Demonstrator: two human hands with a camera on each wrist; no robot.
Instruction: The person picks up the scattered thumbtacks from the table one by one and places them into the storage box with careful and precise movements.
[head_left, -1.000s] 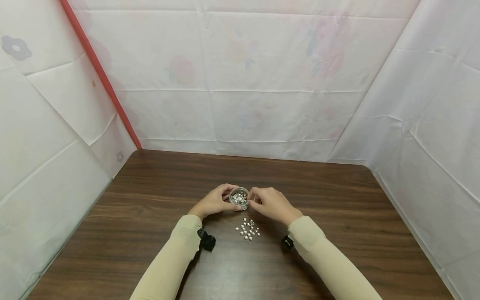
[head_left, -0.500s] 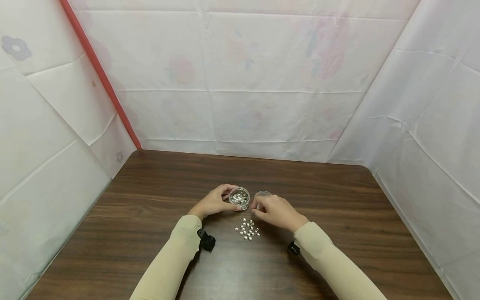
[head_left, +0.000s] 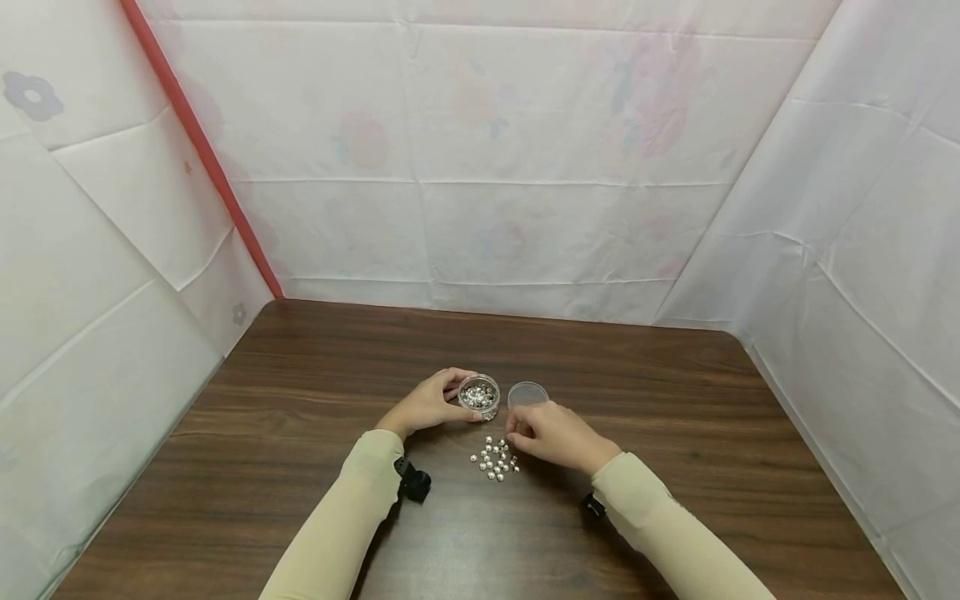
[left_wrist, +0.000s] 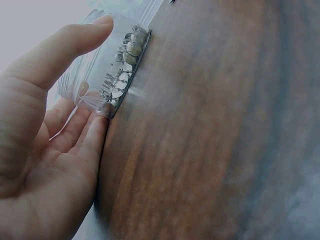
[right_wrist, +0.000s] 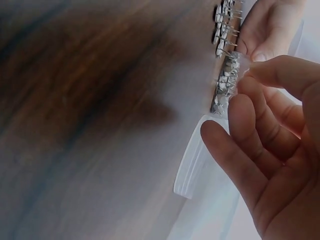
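My left hand (head_left: 429,403) grips a clear round jar (left_wrist: 106,60) standing on the table, its thumb on the near side. Silver dome-headed thumbtacks (head_left: 477,396) fill its lower part. On the wood in front of the jar lies a loose group of similar thumbtacks (head_left: 491,466); their points stick up in the right wrist view. My right hand (head_left: 558,435) is just right of that group, fingers bent, thumb and forefinger tips close together. I cannot tell whether a thumbtack is between them. Behind the right hand lies a clear round lid (right_wrist: 190,160), partly covered by it in the head view.
The dark wooden table (head_left: 315,358) meets white flower-printed cloth (head_left: 555,150) at the back and sides. A red strip (head_left: 198,142) runs down the left rear corner. A black wrist camera (head_left: 414,482) sits below the left cuff, another (head_left: 593,505) below the right.
My right hand has drawn back from the jar's mouth, to the right and nearer to me, beside the loose thumbtacks. The lid has come into view. The left hand and jar stay put.
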